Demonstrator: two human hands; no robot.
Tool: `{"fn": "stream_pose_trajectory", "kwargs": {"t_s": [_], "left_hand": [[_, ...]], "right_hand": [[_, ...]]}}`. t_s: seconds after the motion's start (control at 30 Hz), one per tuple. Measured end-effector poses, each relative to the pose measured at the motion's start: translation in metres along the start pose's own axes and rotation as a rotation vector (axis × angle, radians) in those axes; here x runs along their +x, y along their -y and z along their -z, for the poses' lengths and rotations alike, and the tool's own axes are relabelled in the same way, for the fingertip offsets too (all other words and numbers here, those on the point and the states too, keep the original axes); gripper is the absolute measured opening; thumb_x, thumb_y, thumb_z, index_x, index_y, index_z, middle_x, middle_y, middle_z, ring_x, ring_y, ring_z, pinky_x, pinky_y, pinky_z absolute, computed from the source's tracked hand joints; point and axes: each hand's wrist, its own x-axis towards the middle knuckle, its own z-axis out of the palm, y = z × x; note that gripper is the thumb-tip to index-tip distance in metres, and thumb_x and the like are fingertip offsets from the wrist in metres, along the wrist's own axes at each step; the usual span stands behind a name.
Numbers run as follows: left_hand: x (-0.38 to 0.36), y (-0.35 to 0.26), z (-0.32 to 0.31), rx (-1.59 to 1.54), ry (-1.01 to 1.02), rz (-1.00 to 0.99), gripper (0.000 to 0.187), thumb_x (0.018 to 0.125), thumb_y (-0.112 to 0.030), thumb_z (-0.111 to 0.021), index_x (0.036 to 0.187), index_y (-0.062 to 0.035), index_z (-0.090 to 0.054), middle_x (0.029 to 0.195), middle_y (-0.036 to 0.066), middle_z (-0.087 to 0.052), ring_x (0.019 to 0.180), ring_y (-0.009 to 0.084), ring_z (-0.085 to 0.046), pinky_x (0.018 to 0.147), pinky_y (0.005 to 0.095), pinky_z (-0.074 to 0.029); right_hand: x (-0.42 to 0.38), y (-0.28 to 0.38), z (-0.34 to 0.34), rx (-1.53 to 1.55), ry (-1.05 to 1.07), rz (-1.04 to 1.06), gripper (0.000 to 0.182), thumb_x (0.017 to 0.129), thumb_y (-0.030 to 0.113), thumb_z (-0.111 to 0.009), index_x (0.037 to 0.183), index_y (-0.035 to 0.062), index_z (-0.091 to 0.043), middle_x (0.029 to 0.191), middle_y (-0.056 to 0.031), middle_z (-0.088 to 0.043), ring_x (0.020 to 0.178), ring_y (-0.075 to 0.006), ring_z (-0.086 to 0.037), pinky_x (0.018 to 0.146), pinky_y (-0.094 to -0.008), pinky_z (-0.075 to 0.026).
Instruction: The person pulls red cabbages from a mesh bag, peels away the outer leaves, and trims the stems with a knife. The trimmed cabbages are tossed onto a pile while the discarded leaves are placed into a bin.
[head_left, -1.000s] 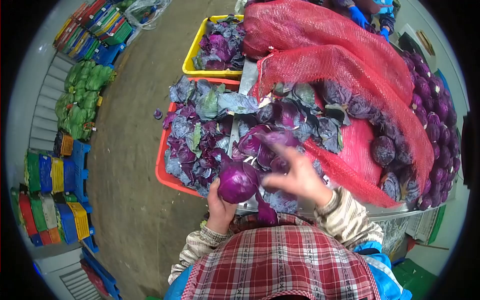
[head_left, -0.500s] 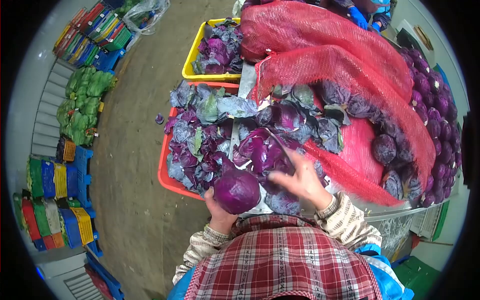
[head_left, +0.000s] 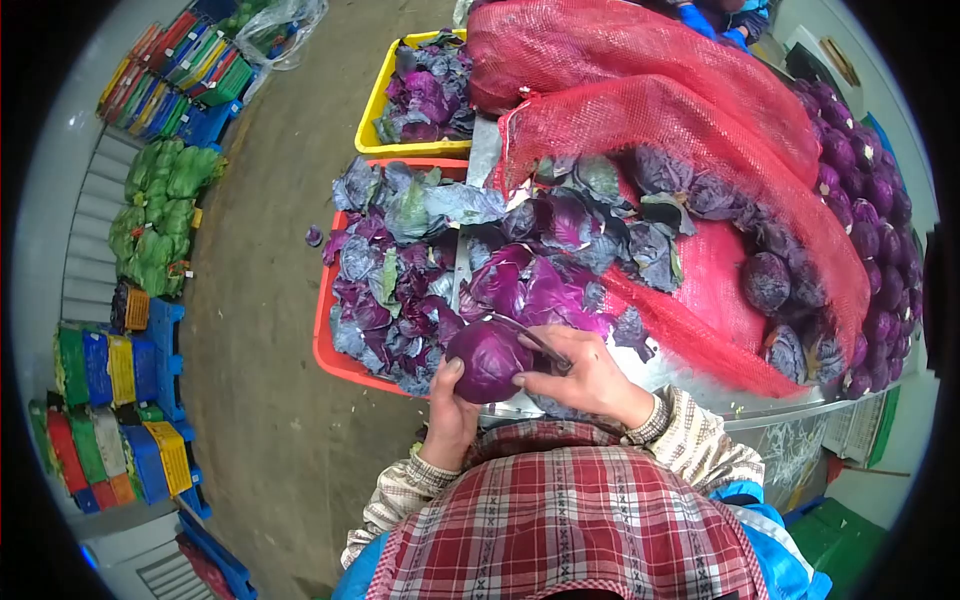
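My left hand (head_left: 452,415) is wrapped round the near left side of a round purple cabbage (head_left: 486,366), just above the table's front edge. In my right hand (head_left: 592,376) is a knife (head_left: 537,344), its thin dark blade lying along the cabbage's upper right side. My right thumb touches the cabbage. Beyond both hands, loose purple leaves (head_left: 545,290) are heaped on the metal table (head_left: 690,375). To the left, a red-orange crate (head_left: 322,335) is full of trimmed cabbage leaves.
A yellow crate (head_left: 367,125) of leaves stands behind the red-orange one. Red mesh sacks (head_left: 690,130) lie across the table, one with untrimmed cabbages (head_left: 768,282) spilling out. Many purple cabbages (head_left: 885,245) are piled at the right. A co-worker's blue gloves (head_left: 697,20) show at the far end.
My right hand has come down and left, bringing the knife against the cabbage. My left hand has raised the cabbage slightly to the right, and a loose outer leaf no longer sticks up from it.
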Motion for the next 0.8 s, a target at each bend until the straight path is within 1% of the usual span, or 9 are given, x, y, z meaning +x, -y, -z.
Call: {"fn": "stream_pose_trajectory", "kwargs": {"t_s": [0.23,0.3,0.37,0.47,0.57,0.67,0.7,0.77,0.8], "left_hand": [[-0.001,0.001,0.003,0.048,-0.005,-0.068,0.063,0.087,-0.046,-0.051,0.130,-0.0020,-0.044,0.123,0.014,-0.056,0.112,0.0266,-0.057,0.095,0.0443,-0.047],[-0.003,-0.005,0.001,-0.042,0.061,-0.084,0.062,0.085,-0.042,-0.054,0.131,-0.0010,-0.042,0.124,0.014,-0.054,0.114,0.0262,-0.055,0.097,0.0430,-0.045],[-0.005,-0.009,0.001,-0.129,0.124,-0.095,0.063,0.084,-0.038,-0.057,0.131,0.0000,-0.041,0.124,0.015,-0.053,0.115,0.0259,-0.054,0.100,0.0416,-0.043],[-0.003,-0.005,-0.005,0.060,0.073,-0.172,0.069,0.081,-0.043,-0.056,0.133,0.0001,-0.041,0.128,0.015,-0.052,0.118,0.0274,-0.052,0.102,0.0416,-0.040],[-0.010,-0.004,-0.013,0.037,0.051,-0.137,0.071,0.082,-0.049,-0.053,0.133,-0.0018,-0.041,0.128,0.014,-0.052,0.118,0.0264,-0.052,0.102,0.0414,-0.040],[-0.012,0.001,-0.012,-0.021,0.006,-0.128,0.084,0.077,-0.063,-0.051,0.133,-0.0006,-0.041,0.127,0.016,-0.052,0.115,0.0316,-0.053,0.096,0.0453,-0.044],[-0.012,0.004,-0.011,-0.130,0.002,-0.101,0.090,0.075,-0.069,-0.050,0.132,0.0002,-0.041,0.127,0.017,-0.051,0.113,0.0342,-0.053,0.092,0.0461,-0.046],[-0.014,0.010,-0.008,-0.173,0.018,-0.012,0.102,0.069,-0.080,-0.045,0.132,-0.0009,-0.041,0.128,0.018,-0.049,0.108,0.0379,-0.054,0.084,0.0457,-0.048],[-0.015,0.012,-0.013,-0.226,0.149,0.069,0.102,0.067,-0.082,-0.044,0.132,-0.0033,-0.042,0.124,0.018,-0.051,0.104,0.0375,-0.055,0.080,0.0434,-0.049]], "right_hand": [[-0.003,-0.010,0.009,-0.045,-0.030,0.060,0.017,0.076,0.006,-0.067,0.089,-0.0057,-0.066,0.092,-0.0186,-0.067,0.082,-0.0293,-0.068,0.071,-0.0354,-0.054],[0.008,-0.020,0.022,-0.101,-0.200,-0.138,0.010,0.079,0.004,-0.061,0.084,-0.0038,-0.065,0.085,-0.0168,-0.067,0.076,-0.0246,-0.067,0.066,-0.0322,-0.053],[0.015,-0.012,0.034,-0.002,-0.172,-0.432,0.021,0.077,0.015,-0.072,0.087,-0.0026,-0.065,0.083,-0.0164,-0.066,0.075,-0.0239,-0.067,0.063,-0.0321,-0.052],[0.000,0.017,0.011,-0.170,-0.167,0.291,0.037,0.069,0.022,-0.082,0.092,0.0000,-0.063,0.098,-0.0157,-0.064,0.079,-0.0291,-0.067,0.065,-0.0336,-0.055],[-0.013,0.009,0.003,-0.046,-0.124,0.196,0.020,0.074,0.009,-0.073,0.090,0.0005,-0.063,0.095,-0.0133,-0.065,0.080,-0.0281,-0.066,0.072,-0.0358,-0.054],[-0.011,0.000,0.023,-0.017,-0.346,0.024,0.010,0.076,0.005,-0.064,0.084,-0.0009,-0.062,0.082,-0.0131,-0.065,0.072,-0.0243,-0.064,0.064,-0.0325,-0.052],[-0.010,-0.014,0.034,0.000,-0.369,-0.154,0.014,0.077,0.009,-0.066,0.087,-0.0009,-0.062,0.083,-0.0139,-0.065,0.074,-0.0264,-0.064,0.065,-0.0349,-0.051],[-0.007,-0.040,0.051,-0.411,-0.427,-0.167,0.023,0.078,0.015,-0.068,0.094,-0.0009,-0.063,0.086,-0.0153,-0.064,0.076,-0.0295,-0.064,0.068,-0.0372,-0.051],[-0.014,-0.039,0.052,-0.345,-0.434,-0.150,0.027,0.078,0.017,-0.069,0.098,-0.0007,-0.063,0.087,-0.0161,-0.064,0.078,-0.0310,-0.064,0.069,-0.0380,-0.050]]}}
